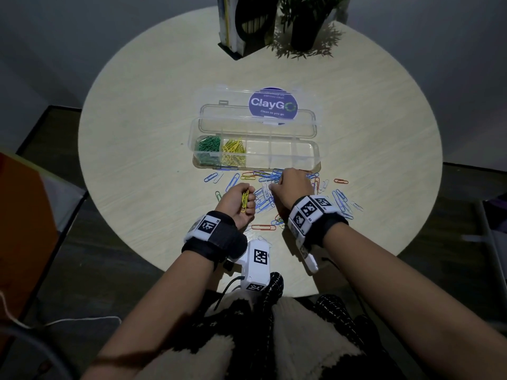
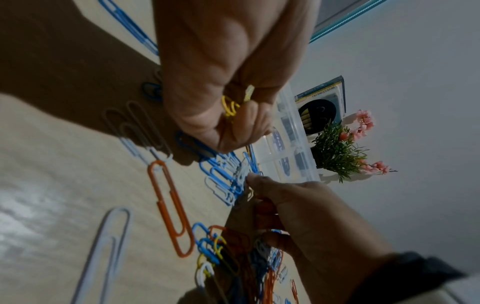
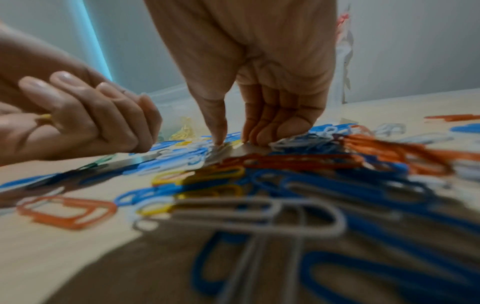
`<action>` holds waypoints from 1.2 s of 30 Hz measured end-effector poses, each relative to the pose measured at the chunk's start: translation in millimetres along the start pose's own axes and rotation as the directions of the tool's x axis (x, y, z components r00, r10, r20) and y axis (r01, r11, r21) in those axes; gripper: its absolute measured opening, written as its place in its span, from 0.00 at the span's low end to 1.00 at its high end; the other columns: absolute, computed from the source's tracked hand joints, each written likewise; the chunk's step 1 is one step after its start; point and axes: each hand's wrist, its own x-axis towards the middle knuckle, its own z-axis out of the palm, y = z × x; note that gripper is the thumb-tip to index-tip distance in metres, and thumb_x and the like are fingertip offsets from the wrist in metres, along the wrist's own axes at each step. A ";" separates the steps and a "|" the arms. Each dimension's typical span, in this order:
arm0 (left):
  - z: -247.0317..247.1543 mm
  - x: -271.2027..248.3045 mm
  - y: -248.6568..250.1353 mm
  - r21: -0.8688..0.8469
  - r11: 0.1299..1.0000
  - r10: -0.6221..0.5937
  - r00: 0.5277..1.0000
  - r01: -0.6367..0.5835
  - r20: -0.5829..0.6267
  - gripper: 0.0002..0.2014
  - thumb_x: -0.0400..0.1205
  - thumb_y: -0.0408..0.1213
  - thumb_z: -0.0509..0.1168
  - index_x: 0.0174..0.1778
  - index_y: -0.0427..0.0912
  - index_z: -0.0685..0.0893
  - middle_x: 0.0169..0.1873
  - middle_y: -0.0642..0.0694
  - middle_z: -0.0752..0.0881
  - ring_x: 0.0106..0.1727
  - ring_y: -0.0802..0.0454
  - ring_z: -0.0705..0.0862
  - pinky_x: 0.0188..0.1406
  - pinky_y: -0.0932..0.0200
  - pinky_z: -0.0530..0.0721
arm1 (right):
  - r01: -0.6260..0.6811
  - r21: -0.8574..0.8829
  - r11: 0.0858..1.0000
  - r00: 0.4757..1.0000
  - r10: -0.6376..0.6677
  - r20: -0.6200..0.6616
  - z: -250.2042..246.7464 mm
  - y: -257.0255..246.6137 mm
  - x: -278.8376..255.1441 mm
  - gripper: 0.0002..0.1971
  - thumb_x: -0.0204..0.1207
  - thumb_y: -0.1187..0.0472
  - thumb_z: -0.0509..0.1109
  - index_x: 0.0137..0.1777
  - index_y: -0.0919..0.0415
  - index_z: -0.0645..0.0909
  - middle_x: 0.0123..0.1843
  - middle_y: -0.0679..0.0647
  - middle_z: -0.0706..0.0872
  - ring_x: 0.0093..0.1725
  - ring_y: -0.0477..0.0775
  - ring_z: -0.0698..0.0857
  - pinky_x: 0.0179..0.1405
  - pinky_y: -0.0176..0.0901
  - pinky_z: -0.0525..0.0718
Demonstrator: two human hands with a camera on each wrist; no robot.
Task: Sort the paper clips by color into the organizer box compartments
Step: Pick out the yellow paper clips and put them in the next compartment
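A clear organizer box [image 1: 315,157] lies open on the round table, with green clips [image 1: 208,149] in its leftmost compartment and yellow clips [image 1: 233,153] in the one beside it. The other compartments look bare. Loose blue, white, orange and yellow clips [image 1: 266,198] are scattered in front of the box. My left hand [image 1: 241,200] is curled into a fist around a bunch of yellow clips [image 2: 230,107]. To its right, my right hand [image 1: 277,182] points down into the pile. Its thumb and fingertips [image 3: 255,133] touch the clips, slightly apart, with nothing lifted.
The box's lid [image 1: 258,124] lies flat behind it over a purple round sticker [image 1: 273,104]. A book holder [image 1: 238,26] and a potted plant [image 1: 304,26] stand at the far edge. A white tagged device [image 1: 258,259] sits at the near table edge.
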 end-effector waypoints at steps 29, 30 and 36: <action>-36.5 -1.3 25.9 -0.121 0.990 0.062 0.989 -0.078 -0.137 0.19 0.88 0.38 0.47 0.32 0.39 0.72 0.10 0.49 0.74 0.09 0.58 0.70 0.10 0.76 0.66 | 0.346 -0.181 0.921 0.938 -0.343 0.051 19.7 -41.4 6.2 0.09 0.79 0.67 0.60 0.55 0.69 0.79 0.58 0.66 0.79 0.57 0.68 0.80 0.51 0.53 0.78; -37.7 -1.1 26.9 -0.118 0.990 0.067 0.988 -0.083 -0.140 0.19 0.88 0.38 0.47 0.32 0.39 0.72 0.10 0.49 0.74 0.09 0.58 0.70 0.11 0.76 0.66 | 0.334 -0.187 0.924 0.943 -0.330 0.050 19.9 -40.3 5.4 0.09 0.79 0.68 0.60 0.55 0.69 0.78 0.59 0.66 0.78 0.58 0.68 0.79 0.50 0.53 0.78; -36.5 -2.0 28.5 -0.109 0.991 0.069 0.988 -0.084 -0.137 0.19 0.88 0.38 0.47 0.32 0.39 0.71 0.16 0.47 0.74 0.12 0.58 0.70 0.13 0.74 0.67 | 0.289 -0.244 0.926 0.957 -0.277 0.082 18.6 -30.6 -2.0 0.12 0.76 0.70 0.64 0.59 0.69 0.75 0.63 0.65 0.76 0.65 0.65 0.74 0.54 0.52 0.77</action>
